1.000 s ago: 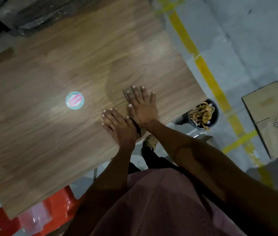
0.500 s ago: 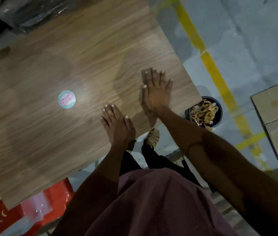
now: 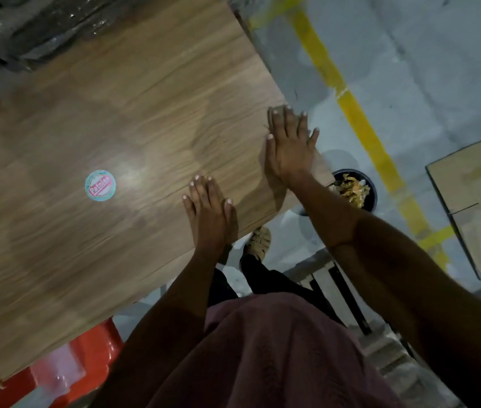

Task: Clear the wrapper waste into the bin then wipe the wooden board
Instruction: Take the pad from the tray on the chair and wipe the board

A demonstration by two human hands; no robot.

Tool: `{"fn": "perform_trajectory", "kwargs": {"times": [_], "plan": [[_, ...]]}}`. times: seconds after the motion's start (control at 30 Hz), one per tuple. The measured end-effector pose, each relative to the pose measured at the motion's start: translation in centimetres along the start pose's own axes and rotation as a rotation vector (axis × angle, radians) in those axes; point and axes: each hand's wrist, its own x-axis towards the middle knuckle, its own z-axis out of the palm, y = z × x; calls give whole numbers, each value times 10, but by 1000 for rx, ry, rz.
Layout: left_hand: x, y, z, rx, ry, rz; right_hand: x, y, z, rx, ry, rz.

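Across most of the frame a large brown wood-grain board [image 3: 133, 119] is seen, tilted in the view, its surface streaked with darker and paler bands and marked by a soft glare near the middle. On it a small round teal sticker with a red label [image 3: 100, 185] is stuck; its lettering is too blurred to be read with certainty. Beyond the board's right corner, on the grey concrete floor, a round black bin [image 3: 370, 188] is placed, partly covered by the right forearm, and crumpled yellowish wrapper waste [image 3: 352, 188] is seen lying inside it.

The left hand [image 3: 210, 213] is laid flat on the board close to its near edge, palm down, fingers extended and close together, with nothing held. The right hand [image 3: 290, 145] is spread flat at the board's right edge, its fingers reaching past the edge over the floor; nothing is gripped in it. The sticker lies well to the left of the left hand. The bin is just to the right of the right wrist, at floor level.

A yellow painted floor line [image 3: 360, 119] is seen running past the bin. A flat brown cardboard sheet [image 3: 474, 184] is cut off at the right edge, and a red plastic object [image 3: 92, 348] is only partly shown under the board's near corner. Dark wrapped shapes at the top left cannot be made out.
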Motion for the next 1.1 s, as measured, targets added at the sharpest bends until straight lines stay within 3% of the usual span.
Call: {"fn": "perform_trajectory", "kwargs": {"times": [0.17,0.43,0.63,0.8,0.87,1.0,1.1], "plan": [[1,1,-1,7,-19,-1,-30,-8,11,-42,-43,-212],[-2,-11,-10,15,-9,22,-28,-4,6,47,25,129],[-6,-17,-10,6,0,10,-70,-12,22,-46,-64,-202],[-18,-47,-12,-69,-2,-92,-52,11,10,11,4,94],[-28,-60,-9,-84,-8,-96,-58,4,10,40,17,119],[-45,-75,-3,-77,2,-99,-95,-40,33,-32,-46,-25],[-50,-79,0,-83,2,-108,-133,-74,52,-57,-128,-290]]}}
